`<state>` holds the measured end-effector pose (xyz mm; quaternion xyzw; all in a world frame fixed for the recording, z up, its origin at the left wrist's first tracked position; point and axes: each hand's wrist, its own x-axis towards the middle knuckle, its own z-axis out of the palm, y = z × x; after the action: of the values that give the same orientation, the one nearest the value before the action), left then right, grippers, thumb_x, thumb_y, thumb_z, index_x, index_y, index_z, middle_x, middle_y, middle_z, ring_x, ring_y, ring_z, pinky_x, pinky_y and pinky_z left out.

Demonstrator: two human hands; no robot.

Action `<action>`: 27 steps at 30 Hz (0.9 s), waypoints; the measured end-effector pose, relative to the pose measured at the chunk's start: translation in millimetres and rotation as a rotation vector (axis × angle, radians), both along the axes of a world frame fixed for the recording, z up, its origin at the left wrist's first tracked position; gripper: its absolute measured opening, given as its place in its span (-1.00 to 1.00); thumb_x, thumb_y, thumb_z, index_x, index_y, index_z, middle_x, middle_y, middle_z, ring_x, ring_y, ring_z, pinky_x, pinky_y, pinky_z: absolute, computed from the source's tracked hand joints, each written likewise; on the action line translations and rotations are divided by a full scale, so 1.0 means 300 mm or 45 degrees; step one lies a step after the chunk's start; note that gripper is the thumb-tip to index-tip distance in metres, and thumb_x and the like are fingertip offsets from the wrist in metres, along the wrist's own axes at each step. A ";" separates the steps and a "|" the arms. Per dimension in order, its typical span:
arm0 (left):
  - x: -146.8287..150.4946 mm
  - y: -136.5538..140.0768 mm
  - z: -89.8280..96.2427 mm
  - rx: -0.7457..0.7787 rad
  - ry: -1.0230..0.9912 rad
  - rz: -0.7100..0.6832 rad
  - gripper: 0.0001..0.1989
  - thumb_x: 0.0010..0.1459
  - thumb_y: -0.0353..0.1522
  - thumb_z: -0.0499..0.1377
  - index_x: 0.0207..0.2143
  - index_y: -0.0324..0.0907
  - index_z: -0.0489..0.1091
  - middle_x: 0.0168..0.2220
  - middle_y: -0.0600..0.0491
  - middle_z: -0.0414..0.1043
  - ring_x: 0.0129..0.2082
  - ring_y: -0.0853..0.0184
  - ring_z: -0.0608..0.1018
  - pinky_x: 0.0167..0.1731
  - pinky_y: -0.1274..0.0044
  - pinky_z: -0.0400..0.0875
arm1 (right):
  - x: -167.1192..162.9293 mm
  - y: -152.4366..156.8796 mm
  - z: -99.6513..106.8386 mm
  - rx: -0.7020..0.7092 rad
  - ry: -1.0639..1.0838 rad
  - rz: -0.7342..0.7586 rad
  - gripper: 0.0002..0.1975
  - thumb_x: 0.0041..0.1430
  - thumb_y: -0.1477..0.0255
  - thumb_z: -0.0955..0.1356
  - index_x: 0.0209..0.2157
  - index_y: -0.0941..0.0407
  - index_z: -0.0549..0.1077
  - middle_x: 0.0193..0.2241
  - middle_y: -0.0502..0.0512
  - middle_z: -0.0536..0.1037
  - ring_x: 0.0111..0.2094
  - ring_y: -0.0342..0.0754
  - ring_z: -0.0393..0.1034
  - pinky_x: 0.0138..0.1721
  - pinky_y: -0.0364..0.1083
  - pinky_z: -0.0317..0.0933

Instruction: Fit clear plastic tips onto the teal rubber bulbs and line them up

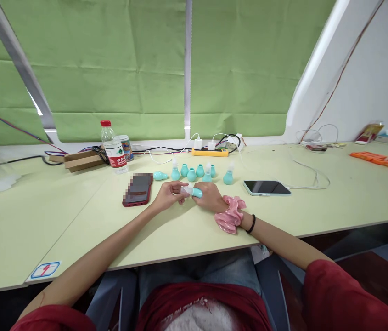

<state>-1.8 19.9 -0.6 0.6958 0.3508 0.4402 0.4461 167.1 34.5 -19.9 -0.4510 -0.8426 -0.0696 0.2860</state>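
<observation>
Left hand (170, 196) pinches translucent nozzle (187, 189); right hand (209, 196) grips teal bulb (197, 192), end to end with it. Similar bulbs (191, 175) stand just beyond on tabletop (176, 234).

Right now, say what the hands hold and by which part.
A teal bulb with a whitish tip: the left hand holds the tip, the right hand the bulb.

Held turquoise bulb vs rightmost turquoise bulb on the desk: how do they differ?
The held bulb lies sideways between the left hand and right hand; the rightmost bulb stands upright on the desk. The held bulb's translucent part faces the left hand, the rightmost bulb's faces up. Both are turquoise with a translucent part.
</observation>
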 end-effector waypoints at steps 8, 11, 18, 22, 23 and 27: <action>-0.006 -0.007 0.020 -0.115 0.047 -0.074 -0.65 -0.26 -0.35 0.27 -0.38 -0.36 0.30 -0.69 0.11 0.34 -0.75 0.50 0.35 -0.73 0.62 0.28 | -0.007 -0.029 0.010 -0.090 -0.005 0.047 -0.88 -0.12 0.48 0.23 -0.49 0.18 0.37 -0.52 0.09 0.45 -0.49 -0.11 0.28 -0.52 -0.19 -0.04; -0.010 -0.007 0.021 -0.135 0.058 -0.143 -0.68 -0.26 -0.36 0.27 -0.43 -0.34 0.28 -0.70 0.12 0.34 -0.76 0.50 0.35 -0.75 0.64 0.26 | -0.007 -0.030 0.006 -0.234 0.115 0.145 -0.88 -0.14 0.49 0.24 -0.51 0.18 0.38 -0.56 0.05 0.44 -0.51 -0.15 0.26 -0.50 -0.21 -0.02; -0.016 -0.012 0.029 -0.140 0.064 -0.196 -0.68 -0.28 -0.37 0.27 -0.44 -0.34 0.27 -0.72 0.14 0.32 -0.76 0.49 0.36 -0.75 0.66 0.25 | -0.005 -0.048 0.041 -0.810 0.507 0.390 -0.86 -0.17 0.41 0.28 -0.59 0.22 0.35 -0.68 -0.08 0.28 -0.58 -0.23 0.10 -0.57 -0.23 -0.07; -0.012 -0.016 0.031 -0.138 0.077 -0.225 -0.67 -0.28 -0.36 0.28 -0.44 -0.33 0.27 -0.72 0.15 0.30 -0.76 0.50 0.36 -0.76 0.66 0.25 | 0.002 -0.056 0.076 -1.154 0.555 0.419 -0.82 -0.13 0.37 0.30 -0.60 0.22 0.32 -0.72 -0.09 0.23 -0.63 -0.26 0.08 -0.63 -0.24 -0.08; -0.011 -0.017 0.032 -0.134 0.086 -0.235 -0.68 -0.28 -0.36 0.27 -0.45 -0.33 0.26 -0.72 0.15 0.30 -0.76 0.50 0.36 -0.76 0.66 0.25 | 0.003 -0.056 0.081 -1.184 0.549 0.426 -0.80 -0.11 0.36 0.30 -0.59 0.22 0.31 -0.72 -0.09 0.22 -0.65 -0.27 0.07 -0.64 -0.25 -0.08; -0.011 -0.022 0.038 -0.133 0.108 -0.286 -0.66 -0.28 -0.34 0.28 -0.44 -0.32 0.26 -0.71 0.14 0.31 -0.75 0.49 0.37 -0.75 0.65 0.26 | 0.002 -0.045 0.090 -1.365 0.538 0.462 -0.76 -0.10 0.31 0.31 -0.59 0.22 0.28 -0.72 -0.11 0.20 -0.71 -0.31 0.03 -0.69 -0.26 -0.07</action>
<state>-5.0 13.2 10.8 0.7244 0.3117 0.3388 0.5131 167.7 20.9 7.2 -0.3853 -0.7486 0.5059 0.1873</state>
